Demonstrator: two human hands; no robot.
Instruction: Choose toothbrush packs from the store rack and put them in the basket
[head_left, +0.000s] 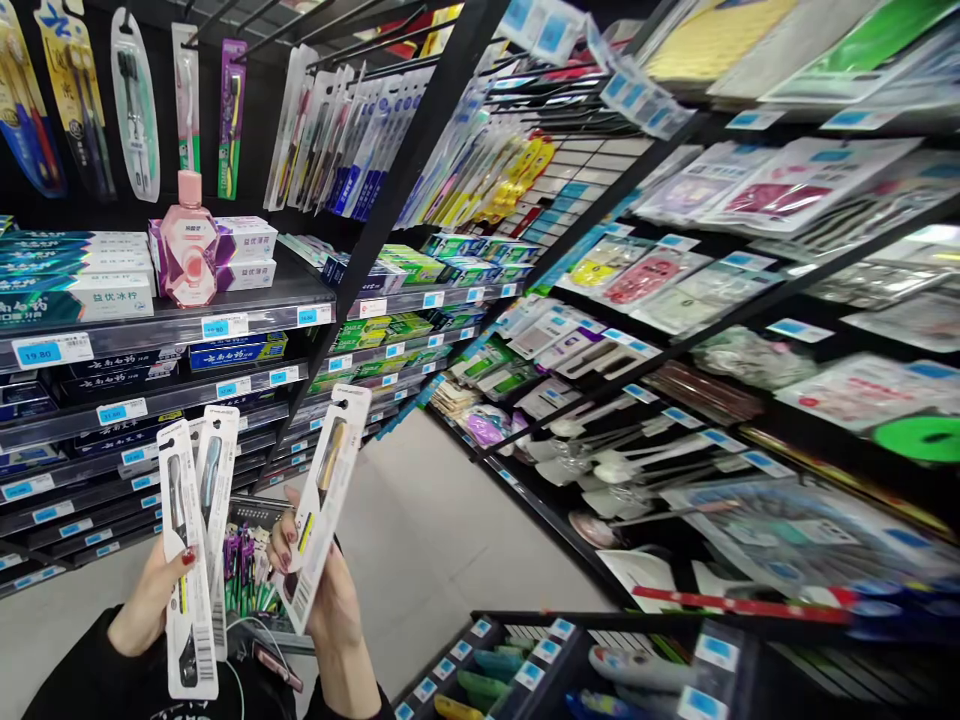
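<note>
My left hand [146, 600] is closed on a few packaged toothbrushes. The front pack [178, 560] shows a dark brush, and a second pack [218, 470] with a blue-grey brush stands behind it. My thumb presses on the front pack. My right hand [334, 600] grips one packaged toothbrush [322, 500], tilted to the right, with a yellowish brush in its window. Part of another pack's edge shows behind the left-hand ones. Below and between my hands, a grey basket [255, 510] holds several packaged toothbrushes [247, 570] in purple and green.
At the left, a shelf [285, 308] carries toothpaste boxes [112, 295] and a pink mouthwash bottle [189, 245]. Toothbrush packs [360, 140] hang above on hooks. Kitchen goods fill the blurred right-hand shelves [645, 380]. A low rack [480, 670] stands near my right arm, beside the grey floor [420, 540].
</note>
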